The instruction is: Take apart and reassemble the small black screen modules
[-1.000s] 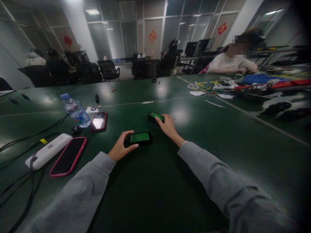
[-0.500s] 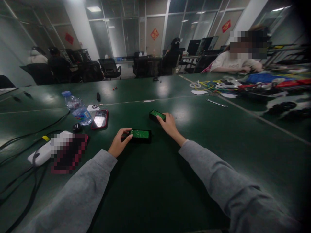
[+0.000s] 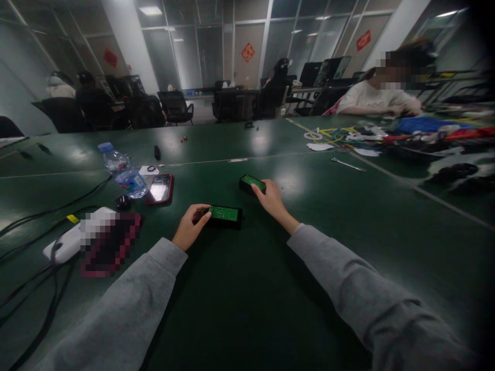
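Two small black cases with green circuit boards inside lie on the dark green table (image 3: pixel 240 288). My left hand (image 3: pixel 190 228) curls round the left end of the nearer case (image 3: pixel 225 215), fingers closed on it. My right hand (image 3: pixel 273 200) rests its fingers on the near right end of the farther case (image 3: pixel 252 183), thumb alongside. Both arms wear grey sleeves.
To the left lie a red-cased phone (image 3: pixel 160 188), a water bottle (image 3: pixel 122 170), a white power bank (image 3: pixel 67 243) with black cables, and a blurred patch. A person in white sits at the far right behind wires and tools (image 3: pixel 348 136). Chairs and people stand at the back.
My left hand shifted from gripping the nearer case along its side to holding its left end. The right hand stays on the farther case. The view drifted slightly.
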Available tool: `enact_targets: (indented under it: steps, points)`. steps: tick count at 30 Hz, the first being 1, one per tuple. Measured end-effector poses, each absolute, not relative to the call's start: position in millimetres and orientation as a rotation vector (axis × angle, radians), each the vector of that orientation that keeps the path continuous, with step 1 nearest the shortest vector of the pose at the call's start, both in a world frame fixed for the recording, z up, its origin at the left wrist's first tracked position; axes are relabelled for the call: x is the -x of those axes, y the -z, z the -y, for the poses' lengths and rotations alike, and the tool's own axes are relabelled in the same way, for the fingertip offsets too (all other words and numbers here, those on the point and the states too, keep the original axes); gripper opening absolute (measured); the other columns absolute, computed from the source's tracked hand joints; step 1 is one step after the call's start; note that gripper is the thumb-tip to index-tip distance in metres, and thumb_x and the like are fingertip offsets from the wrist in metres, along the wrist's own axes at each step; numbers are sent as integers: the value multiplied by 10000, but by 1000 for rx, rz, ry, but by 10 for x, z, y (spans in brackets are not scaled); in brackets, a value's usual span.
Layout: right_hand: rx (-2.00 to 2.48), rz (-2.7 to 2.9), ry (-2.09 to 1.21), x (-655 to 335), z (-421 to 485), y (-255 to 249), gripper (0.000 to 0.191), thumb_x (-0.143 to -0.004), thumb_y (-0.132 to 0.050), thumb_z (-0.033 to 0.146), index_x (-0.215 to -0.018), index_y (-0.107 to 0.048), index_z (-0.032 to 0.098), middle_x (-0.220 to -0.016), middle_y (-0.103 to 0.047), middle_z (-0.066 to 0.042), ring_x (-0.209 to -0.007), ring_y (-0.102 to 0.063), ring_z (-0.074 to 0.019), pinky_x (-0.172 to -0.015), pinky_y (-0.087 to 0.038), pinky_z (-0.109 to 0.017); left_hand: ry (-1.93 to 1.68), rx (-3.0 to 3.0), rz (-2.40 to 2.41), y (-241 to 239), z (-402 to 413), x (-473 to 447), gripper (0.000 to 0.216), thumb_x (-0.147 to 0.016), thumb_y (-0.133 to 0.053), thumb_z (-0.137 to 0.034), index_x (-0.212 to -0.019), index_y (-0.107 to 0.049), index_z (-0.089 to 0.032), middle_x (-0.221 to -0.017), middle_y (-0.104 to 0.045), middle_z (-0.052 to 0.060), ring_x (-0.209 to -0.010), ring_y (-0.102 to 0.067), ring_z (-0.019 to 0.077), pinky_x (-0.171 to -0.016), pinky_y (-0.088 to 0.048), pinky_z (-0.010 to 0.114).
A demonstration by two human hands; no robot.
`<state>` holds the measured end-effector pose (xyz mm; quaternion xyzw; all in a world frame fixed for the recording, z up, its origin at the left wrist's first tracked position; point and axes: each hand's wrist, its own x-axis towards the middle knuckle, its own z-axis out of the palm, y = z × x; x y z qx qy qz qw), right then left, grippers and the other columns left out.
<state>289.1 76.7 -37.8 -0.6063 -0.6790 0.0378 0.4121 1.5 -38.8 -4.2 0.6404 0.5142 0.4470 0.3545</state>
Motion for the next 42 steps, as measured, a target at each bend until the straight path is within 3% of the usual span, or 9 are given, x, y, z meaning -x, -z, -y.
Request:
enact_targets:
  steps: [13, 42]
  points:
    - [1530, 1722, -145, -2900, -748, 343, 616, -892, -365, 679, -1129, -563, 146, -1069, -579, -180, -1019, -513, -335, -866, -435, -505, -1135, -1653, -1336, 29, 391, -6, 368, -846, -609, -435, -1130, -587, -202, -1143, -636, 86, -1034, -619, 227, -891, -505, 422]
    - [1509, 1710, -130, -2900, -751, 354, 617, -888, -369, 696, -1107, -579, 158, -1045, -584, -171, -1013, -516, -334, -871, -433, -503, -1167, -1657, -1352, 51, 376, -12, 258, -840, -606, -433, -931, -573, -194, -1204, -589, 84, -1009, -606, 203, -886, -489, 398]
